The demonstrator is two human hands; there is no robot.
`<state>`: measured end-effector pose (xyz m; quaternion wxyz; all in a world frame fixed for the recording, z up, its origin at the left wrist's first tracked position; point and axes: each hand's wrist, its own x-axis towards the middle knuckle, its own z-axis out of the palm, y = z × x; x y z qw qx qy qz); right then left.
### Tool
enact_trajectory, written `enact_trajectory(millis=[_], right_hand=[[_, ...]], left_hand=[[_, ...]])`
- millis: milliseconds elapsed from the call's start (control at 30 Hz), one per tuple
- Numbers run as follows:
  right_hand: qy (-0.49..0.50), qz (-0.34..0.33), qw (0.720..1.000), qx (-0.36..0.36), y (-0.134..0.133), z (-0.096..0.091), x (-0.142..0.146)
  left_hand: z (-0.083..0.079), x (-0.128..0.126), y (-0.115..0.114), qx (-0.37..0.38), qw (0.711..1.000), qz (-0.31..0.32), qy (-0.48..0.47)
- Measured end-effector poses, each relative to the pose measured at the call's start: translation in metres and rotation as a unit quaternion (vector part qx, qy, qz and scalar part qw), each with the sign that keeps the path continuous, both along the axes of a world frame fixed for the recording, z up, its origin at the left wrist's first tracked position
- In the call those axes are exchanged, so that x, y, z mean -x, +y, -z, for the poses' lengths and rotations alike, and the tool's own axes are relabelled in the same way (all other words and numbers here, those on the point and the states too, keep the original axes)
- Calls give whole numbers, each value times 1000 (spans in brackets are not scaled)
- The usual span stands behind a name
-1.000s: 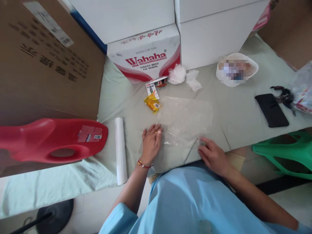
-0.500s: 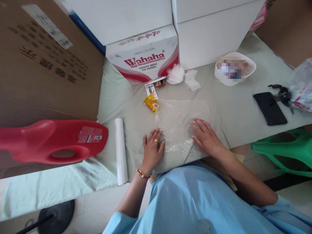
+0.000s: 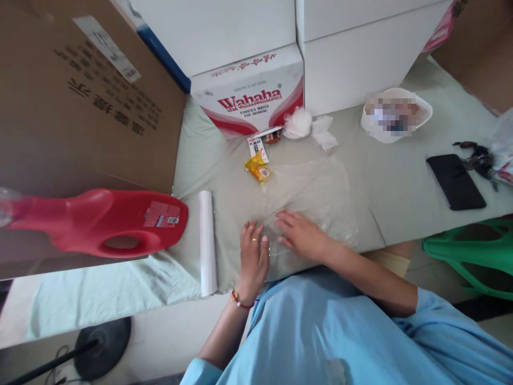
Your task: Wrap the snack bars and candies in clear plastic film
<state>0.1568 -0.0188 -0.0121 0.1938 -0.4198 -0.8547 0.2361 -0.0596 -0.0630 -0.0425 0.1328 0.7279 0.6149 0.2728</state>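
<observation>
A thin sheet of clear plastic film (image 3: 320,187) lies spread on the cloth-covered table in front of me. My left hand (image 3: 254,251) rests at its left edge, fingers apart, a ring on one finger. Over the left part of the film is my right hand (image 3: 300,232), palm down with the fingers stretched out, close beside the left one. Just beyond the film's far left corner sits a small yellow packet (image 3: 258,167). To the left of my left hand stretches a white roll (image 3: 207,243), which looks like plastic film or bags.
A red jug-shaped bottle (image 3: 120,222) lies at the left by a big brown carton (image 3: 120,133). At the back stands a Wahaha water box (image 3: 252,99). On the right are a white bowl (image 3: 425,112), a black phone-like object (image 3: 455,182) and a green stool (image 3: 460,246).
My right hand has slid left across the film towards my left hand. The left hand has barely moved on the table. The whole view has shifted a little.
</observation>
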Motion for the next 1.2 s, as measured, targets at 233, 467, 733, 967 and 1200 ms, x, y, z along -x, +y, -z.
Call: enact_trajectory(millis=[233, 467, 733, 967, 1200], right_hand=[[16, -89, 995, 52, -31, 31, 27], [85, -170, 974, 121, -26, 21, -9], [91, 116, 985, 90, 93, -25, -11], [-88, 254, 962, 54, 201, -14, 74], [-60, 248, 966, 29, 227, -13, 74]], left_hand=[[-37, -23, 39, -63, 991, 114, 3], [-6, -25, 94, 101, 972, 145, 157], [-4, -23, 93, 102, 968, 142, 180], [-3, -22, 94, 108, 968, 144, 175], [-3, -23, 93, 105, 967, 155, 172]])
